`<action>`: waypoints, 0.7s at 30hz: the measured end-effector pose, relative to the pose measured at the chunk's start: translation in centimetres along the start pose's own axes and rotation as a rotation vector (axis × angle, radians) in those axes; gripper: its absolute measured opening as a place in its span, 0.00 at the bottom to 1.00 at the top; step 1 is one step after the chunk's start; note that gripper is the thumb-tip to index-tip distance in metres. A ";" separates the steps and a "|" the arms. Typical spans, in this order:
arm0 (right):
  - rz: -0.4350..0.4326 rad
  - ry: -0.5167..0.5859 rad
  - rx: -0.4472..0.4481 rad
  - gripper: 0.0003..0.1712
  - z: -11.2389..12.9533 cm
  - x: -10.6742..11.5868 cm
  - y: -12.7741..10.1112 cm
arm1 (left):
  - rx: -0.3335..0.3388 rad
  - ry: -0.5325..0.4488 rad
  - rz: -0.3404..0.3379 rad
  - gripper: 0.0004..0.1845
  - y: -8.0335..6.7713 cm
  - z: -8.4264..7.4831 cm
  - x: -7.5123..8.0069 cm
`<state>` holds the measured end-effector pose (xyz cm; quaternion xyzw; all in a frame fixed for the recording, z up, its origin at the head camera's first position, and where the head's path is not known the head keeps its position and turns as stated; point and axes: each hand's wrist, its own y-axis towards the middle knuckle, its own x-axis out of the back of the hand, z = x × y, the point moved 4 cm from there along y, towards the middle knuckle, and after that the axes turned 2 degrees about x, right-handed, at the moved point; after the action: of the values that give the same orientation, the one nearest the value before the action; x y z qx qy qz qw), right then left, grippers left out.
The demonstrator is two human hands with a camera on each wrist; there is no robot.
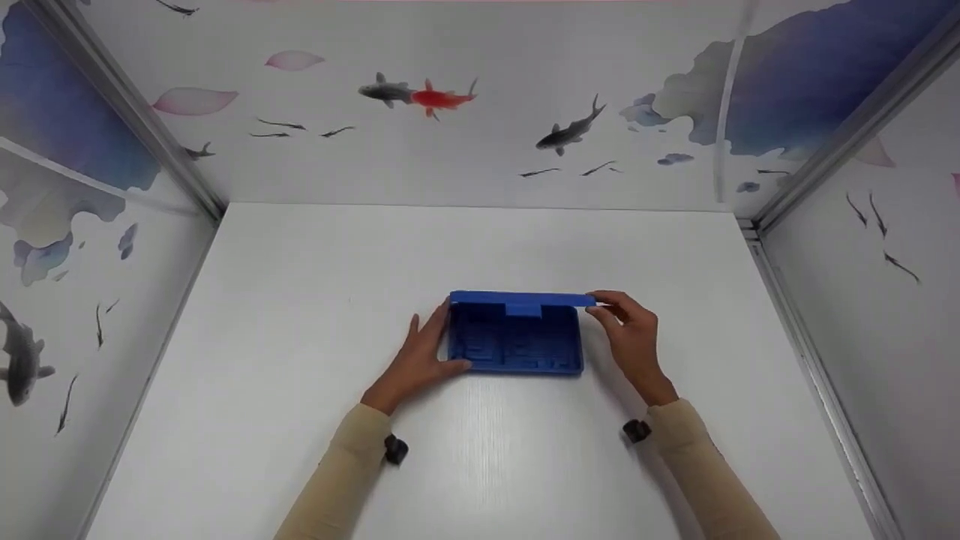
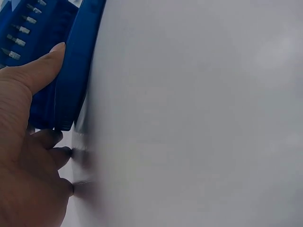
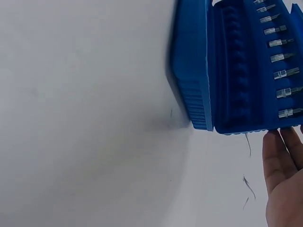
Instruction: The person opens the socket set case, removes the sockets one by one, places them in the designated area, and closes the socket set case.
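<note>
A blue plastic screwdriver bit case (image 1: 525, 370) lies on the white table with its lid (image 1: 480, 298) raised along the far side. Silver screwdriver bits (image 3: 286, 74) stand in a row inside the lid, seen in both wrist views. My left hand (image 1: 420, 360) grips the case's left end, its thumb over the near rim and the other fingers along the side. At the lid's right corner, my right hand (image 1: 634, 330) pinches the edge between thumb and fingers. The case's base shows moulded recesses, with no loose tools visible in it.
The white table (image 1: 300, 300) is bounded by printed panels with fish and petals at the back, left and right. Metal rails (image 1: 810, 360) run along the panel corners. A small black device (image 1: 637, 430) sits at each wrist.
</note>
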<state>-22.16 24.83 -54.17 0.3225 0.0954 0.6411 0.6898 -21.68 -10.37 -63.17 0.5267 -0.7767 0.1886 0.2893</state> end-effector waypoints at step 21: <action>-0.047 -0.008 -0.022 0.10 -1.5 -0.8 2.7 | 0.170 -0.093 0.005 0.64 -0.3 0.5 -0.3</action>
<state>-25.32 24.45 -53.99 0.3154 0.0932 0.6243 0.7086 -21.43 -10.61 -63.78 0.5558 -0.7717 0.2297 0.2066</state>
